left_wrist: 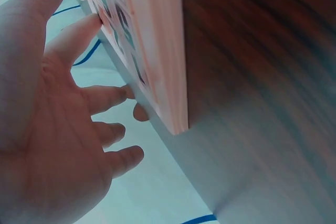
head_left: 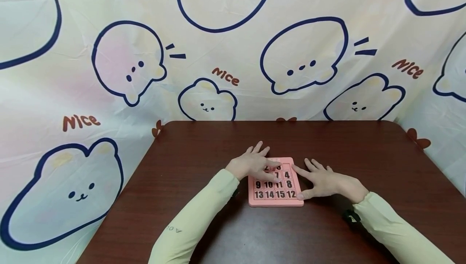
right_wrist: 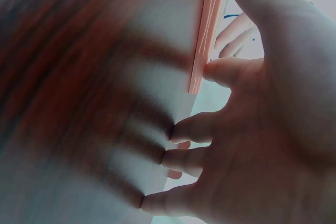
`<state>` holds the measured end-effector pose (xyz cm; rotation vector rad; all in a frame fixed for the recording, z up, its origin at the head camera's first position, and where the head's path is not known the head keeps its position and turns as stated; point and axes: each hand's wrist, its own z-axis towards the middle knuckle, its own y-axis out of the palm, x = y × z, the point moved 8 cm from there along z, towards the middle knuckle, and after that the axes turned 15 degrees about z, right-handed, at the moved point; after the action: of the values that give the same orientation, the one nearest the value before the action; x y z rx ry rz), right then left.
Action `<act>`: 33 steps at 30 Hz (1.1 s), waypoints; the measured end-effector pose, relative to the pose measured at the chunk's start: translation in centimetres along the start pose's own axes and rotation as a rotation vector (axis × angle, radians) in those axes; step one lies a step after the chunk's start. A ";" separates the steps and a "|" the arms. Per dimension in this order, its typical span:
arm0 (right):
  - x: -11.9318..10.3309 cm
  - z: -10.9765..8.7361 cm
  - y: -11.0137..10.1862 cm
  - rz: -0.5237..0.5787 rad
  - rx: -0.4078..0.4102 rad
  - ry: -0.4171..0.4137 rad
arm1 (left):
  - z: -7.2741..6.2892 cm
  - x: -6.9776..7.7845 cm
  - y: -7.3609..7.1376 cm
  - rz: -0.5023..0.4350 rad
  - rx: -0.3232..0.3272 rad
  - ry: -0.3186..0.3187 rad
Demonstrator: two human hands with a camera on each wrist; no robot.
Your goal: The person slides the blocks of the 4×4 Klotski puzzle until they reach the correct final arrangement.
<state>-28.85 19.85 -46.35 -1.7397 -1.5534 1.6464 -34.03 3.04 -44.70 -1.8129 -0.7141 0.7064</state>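
Observation:
A pink sliding number puzzle [head_left: 276,202] lies flat on the table, its tiles marked with black numerals. The top right cell of its frame shows no tile. My left hand [head_left: 253,163] reaches over its upper left part, with index finger and thumb extended over the tiles and the other fingers spread beyond the left edge. Some upper left tiles are hidden under it. At the right side, my right hand [head_left: 322,182] touches the puzzle's edge with index finger and thumb. In the right wrist view, its other fingertips [right_wrist: 181,130] rest on the table.
The dark brown wooden table [head_left: 204,138] has rounded far corners. Behind it and at both sides hangs a pale cloth [head_left: 251,61] printed with cartoon bears and the word "Nice". A dark band [head_left: 351,216] sits at the right wrist.

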 end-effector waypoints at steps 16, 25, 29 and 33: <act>0.7 0.5 0.1 -0.010 0.004 0.021 | -1.2 0.3 0.1 0.046 0.036 -0.004; 0.3 0.2 0.0 -0.014 -0.003 0.008 | -3.1 2.8 -0.2 0.039 0.062 0.060; 0.2 0.2 0.0 -0.014 -0.002 0.002 | -3.5 3.8 0.2 0.070 0.047 0.078; 0.1 0.1 0.0 -0.014 -0.002 -0.006 | -3.5 4.5 0.6 0.100 0.038 0.080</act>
<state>-28.99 19.88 -46.48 -1.7229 -1.5664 1.6453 -28.43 4.14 -44.77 -1.8413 -0.5574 0.7040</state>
